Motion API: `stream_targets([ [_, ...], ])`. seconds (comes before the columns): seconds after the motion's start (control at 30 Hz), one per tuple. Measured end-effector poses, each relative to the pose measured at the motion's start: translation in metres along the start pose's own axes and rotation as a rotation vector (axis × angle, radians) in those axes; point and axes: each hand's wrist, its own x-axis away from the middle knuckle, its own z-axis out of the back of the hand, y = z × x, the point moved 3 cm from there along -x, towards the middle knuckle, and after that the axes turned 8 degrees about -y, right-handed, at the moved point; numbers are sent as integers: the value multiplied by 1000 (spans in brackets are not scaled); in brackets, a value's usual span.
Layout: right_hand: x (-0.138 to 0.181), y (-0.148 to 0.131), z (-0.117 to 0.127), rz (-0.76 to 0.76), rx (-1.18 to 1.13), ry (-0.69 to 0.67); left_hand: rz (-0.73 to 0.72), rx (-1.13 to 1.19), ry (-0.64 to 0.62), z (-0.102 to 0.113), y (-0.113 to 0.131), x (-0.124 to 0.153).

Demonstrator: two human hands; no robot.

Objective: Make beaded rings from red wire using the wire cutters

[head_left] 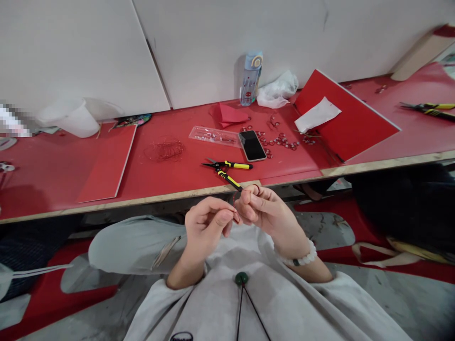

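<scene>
My left hand (209,220) and my right hand (265,208) meet in front of my lap, just off the table's front edge. Between their pinched fingertips runs a thin red wire (234,200), bent into a curve; its ends are hidden by the fingers. Nearest to them on the table lie yellow-and-black pliers (227,169), jaws pointing left and handles spread. A loose coil of thin red wire (165,149) rests further left. Several small red wire rings with clear bits (280,141) are scattered beyond the pliers.
Behind the pliers are a phone (253,145), a clear plastic tray (213,136) and folded red paper (230,115). A water bottle (251,78) and plastic bag (277,90) stand by the wall. Red boards (108,163) flank the space; more pliers (430,110) lie far right.
</scene>
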Motion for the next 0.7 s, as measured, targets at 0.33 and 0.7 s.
stream_targets([
  [0.33,14,-2,-14,355,932,216,-41,3,-84,-2,1,1],
  [0.7,25,-16,-25,509,1173,-21,-148,-328,27,-4,8,1],
])
